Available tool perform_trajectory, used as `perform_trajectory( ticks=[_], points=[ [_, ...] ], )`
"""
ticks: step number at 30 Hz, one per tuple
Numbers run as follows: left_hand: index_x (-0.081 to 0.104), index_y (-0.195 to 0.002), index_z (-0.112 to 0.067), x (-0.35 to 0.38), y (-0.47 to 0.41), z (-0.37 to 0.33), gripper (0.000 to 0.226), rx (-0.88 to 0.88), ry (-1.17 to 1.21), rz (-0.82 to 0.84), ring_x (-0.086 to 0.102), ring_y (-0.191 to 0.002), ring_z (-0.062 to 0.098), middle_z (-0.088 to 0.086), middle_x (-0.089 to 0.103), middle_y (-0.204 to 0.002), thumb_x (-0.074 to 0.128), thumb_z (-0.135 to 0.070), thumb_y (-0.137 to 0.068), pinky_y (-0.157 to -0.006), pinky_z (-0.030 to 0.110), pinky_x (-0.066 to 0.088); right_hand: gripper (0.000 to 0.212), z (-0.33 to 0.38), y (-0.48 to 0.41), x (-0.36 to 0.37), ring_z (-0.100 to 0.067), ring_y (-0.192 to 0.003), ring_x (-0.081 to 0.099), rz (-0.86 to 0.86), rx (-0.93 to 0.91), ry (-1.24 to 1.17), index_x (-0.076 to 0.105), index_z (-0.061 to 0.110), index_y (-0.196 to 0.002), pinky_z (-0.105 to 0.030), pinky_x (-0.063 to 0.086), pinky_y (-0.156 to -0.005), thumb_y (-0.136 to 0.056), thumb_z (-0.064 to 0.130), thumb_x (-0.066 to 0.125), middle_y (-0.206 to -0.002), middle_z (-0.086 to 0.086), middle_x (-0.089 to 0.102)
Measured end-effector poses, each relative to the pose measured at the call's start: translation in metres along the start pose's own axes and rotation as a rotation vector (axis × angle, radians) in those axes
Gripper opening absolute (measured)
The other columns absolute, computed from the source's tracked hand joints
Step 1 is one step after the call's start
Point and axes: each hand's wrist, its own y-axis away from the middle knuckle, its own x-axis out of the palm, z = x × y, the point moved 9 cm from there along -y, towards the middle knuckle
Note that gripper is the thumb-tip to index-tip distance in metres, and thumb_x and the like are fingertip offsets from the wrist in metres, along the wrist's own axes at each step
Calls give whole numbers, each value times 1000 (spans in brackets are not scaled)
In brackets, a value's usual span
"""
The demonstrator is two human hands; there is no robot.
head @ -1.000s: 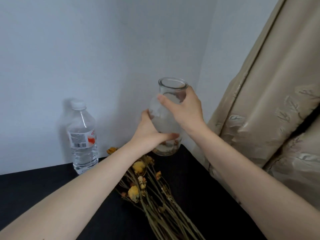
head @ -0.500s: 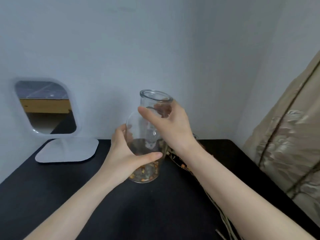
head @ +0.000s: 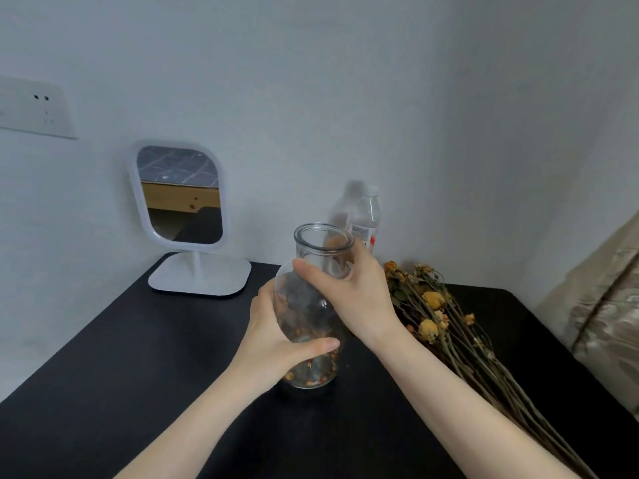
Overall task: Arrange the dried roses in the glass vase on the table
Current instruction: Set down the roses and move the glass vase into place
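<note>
A clear glass vase [head: 313, 316] stands upright near the middle of the black table [head: 138, 375], with dried petal scraps in its bottom. My left hand [head: 276, 340] grips its lower body from the left, thumb across the front. My right hand [head: 349, 295] holds the neck just under the rim. A bunch of dried yellow roses [head: 435, 316] lies flat on the table to the right of the vase, heads toward the wall, stems running to the near right.
A white standing mirror [head: 179, 202] stands at the back left against the wall. A plastic water bottle [head: 364, 219] stands behind the vase. A beige curtain [head: 605, 305] hangs at the table's right edge. A wall socket [head: 38, 108] is at upper left.
Both hands have carried the vase leftward from the back corner to the table's middle, where it now rests on the surface. My view has swung left, then partly back.
</note>
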Motion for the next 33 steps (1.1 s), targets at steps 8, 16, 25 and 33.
perform_trajectory(
  ticks=[8, 16, 25, 33],
  points=[
    [24, -137, -34, 10, -3, 7, 109, 8, -13, 25, 37, -127, 9, -5, 32, -139, 90, -29, -51, -104, 43, 42, 39, -14, 2, 0, 25, -82, 53, 27, 9, -6, 54, 30, -99, 4, 39, -66, -70, 39, 78, -83, 28, 58],
    [27, -133, -35, 17, -9, 13, 106, 28, -29, 43, 41, -124, 10, -5, 36, -136, 88, -36, -46, -101, 40, 45, 35, -22, 4, -3, 22, -82, 55, 20, 31, -5, 50, 39, -91, 3, 40, -67, -70, 38, 78, -83, 27, 59],
    [24, -129, -44, 17, -10, 18, 102, 26, -32, 48, 41, -119, 2, -9, 32, -133, 89, -32, -51, -88, 19, 44, 38, -22, 4, 0, 26, -82, 51, 30, 37, -13, 45, 40, -91, 4, 38, -67, -72, 36, 77, -86, 26, 56],
    [15, -139, -39, 18, 5, 5, 112, 3, 29, 59, 32, -129, 3, -12, 25, -144, 83, -37, -50, -90, 13, 37, 59, -23, 7, -4, 1, -100, 58, 106, 105, -31, 49, 19, -117, -15, 47, -85, -69, 33, 79, -108, 15, 60]
  ],
)
